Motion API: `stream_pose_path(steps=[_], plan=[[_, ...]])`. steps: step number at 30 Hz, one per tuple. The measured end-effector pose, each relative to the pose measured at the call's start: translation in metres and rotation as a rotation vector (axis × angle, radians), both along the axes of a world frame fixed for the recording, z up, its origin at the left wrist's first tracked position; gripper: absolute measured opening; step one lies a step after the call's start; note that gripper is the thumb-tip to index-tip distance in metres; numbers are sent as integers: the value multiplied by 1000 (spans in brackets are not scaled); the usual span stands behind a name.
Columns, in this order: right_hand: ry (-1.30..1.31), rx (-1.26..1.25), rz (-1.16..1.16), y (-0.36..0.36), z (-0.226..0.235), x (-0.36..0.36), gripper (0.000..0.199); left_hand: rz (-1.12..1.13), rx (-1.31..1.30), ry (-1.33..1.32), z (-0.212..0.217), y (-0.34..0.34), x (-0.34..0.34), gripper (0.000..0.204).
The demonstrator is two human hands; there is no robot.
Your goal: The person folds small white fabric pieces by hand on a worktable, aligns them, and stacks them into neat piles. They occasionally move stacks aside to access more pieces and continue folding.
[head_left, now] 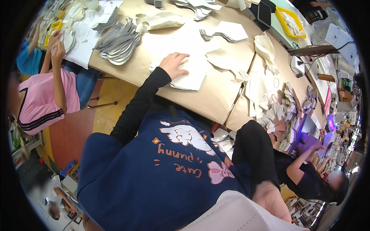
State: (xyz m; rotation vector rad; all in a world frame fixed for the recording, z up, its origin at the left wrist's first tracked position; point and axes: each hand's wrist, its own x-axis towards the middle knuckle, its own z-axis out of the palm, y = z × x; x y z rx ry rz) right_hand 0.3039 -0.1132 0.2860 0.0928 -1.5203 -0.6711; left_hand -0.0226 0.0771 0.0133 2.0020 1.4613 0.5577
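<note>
My left hand (175,65) rests on a stack of white flat pieces (190,82) near the table's front edge. Its fingers are stretched out, lying on the pieces without gripping. My right hand (271,202) is raised close to the camera at the lower right, beside a pale piece with a stitched seam (235,213). Its fingers are hidden behind that piece and cut off by the picture's edge, so whether it holds anything does not show. To the right of the stack lie loose cream pieces (227,65).
A fanned pile of grey pieces (119,42) lies left on the paper-covered table (216,98). Heaped scraps (275,115) and a yellow tray (291,23) are at right. A person in pink (48,96) sits left; another in dark clothing (308,177) works at right.
</note>
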Motion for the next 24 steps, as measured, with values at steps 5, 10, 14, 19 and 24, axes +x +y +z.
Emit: stream_pose_path(steps=[5,10,14,19,24], plan=[[7,-34,-13,1,-9,-2,29,80,-64,130,-2,-23,-13,69],[10,-75,10,8,-16,-5,29,67,-232,98,0,-14,-11,64],[14,-93,8,9,-18,-7,28,76,-95,258,4,-16,2,51],[14,-110,6,8,-17,-10,28,71,-234,-194,13,-23,24,39],[8,-127,10,6,-11,-15,27,-435,-701,-1405,26,-11,59,29]])
